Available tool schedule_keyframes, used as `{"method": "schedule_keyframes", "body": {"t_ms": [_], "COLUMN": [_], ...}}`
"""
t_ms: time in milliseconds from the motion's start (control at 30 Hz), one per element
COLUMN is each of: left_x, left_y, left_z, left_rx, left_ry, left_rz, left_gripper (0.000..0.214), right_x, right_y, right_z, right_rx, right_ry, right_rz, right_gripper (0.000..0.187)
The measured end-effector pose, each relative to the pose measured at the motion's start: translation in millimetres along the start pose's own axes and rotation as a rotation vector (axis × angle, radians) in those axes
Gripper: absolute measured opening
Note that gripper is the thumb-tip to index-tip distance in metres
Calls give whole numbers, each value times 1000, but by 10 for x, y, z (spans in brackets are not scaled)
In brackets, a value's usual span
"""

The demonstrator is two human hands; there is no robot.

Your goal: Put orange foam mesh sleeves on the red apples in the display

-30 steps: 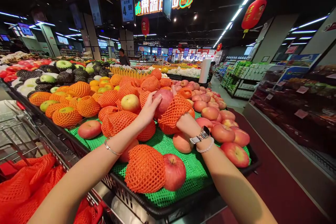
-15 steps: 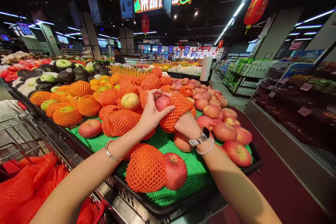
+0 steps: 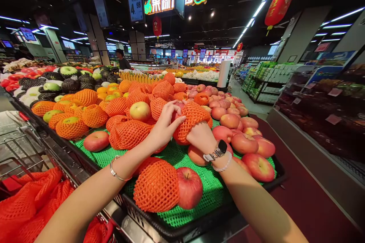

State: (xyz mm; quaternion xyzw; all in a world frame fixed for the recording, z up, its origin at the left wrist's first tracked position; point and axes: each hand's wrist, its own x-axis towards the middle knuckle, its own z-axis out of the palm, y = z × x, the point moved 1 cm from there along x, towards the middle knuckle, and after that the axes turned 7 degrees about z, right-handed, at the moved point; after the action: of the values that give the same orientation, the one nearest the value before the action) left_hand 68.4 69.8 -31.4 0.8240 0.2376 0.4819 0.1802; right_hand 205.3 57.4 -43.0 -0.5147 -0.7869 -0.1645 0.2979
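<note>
A red apple (image 3: 179, 105), mostly covered by fingers, sits between my two hands. My left hand (image 3: 167, 123) is closed around it from the left, thumb stretched toward the orange foam net sleeve (image 3: 192, 117). That sleeve is wrapped over the fingers of my right hand (image 3: 201, 136), which is closed and presses against the apple's right side; its fingertips are hidden under the mesh. Below the hands, a bare red apple (image 3: 189, 188) rests beside a netted fruit (image 3: 156, 185) on the green mat (image 3: 207, 207). Another bare apple (image 3: 96, 141) lies left of my left forearm.
Several bare apples (image 3: 243, 142) are heaped to the right. Orange-netted fruit (image 3: 128, 134) is piled to the left. A black crate rim (image 3: 171, 231) borders the display. A shopping cart (image 3: 23, 144) holding red netting (image 3: 31, 197) stands at left. One person (image 3: 123, 60) is in the background.
My fingers have closed in over the apple, so less of it shows between my hands. The view has shifted slightly; the display items lie where they were.
</note>
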Motion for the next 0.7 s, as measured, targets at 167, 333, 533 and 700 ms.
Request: {"method": "schedule_keyframes", "body": {"t_ms": [167,333,533,700], "left_x": [-22,-9,-7,0], "left_y": [-10,-41,52,57], "left_z": [41,54,-2,-53], "left_rx": [-7,-82,8,-43], "left_ry": [25,58,44,13], "left_rz": [12,1,-70,-71], "left_gripper": [18,40,38,35], "right_x": [8,-4,-33,-32], "right_y": [5,-28,-64,-38], "right_z": [-23,-26,15,-13], "right_rx": [20,6,-84,-123], "right_ry": [24,63,74,58], "right_rz": [7,26,64,53], "right_gripper": [44,39,53,53]}}
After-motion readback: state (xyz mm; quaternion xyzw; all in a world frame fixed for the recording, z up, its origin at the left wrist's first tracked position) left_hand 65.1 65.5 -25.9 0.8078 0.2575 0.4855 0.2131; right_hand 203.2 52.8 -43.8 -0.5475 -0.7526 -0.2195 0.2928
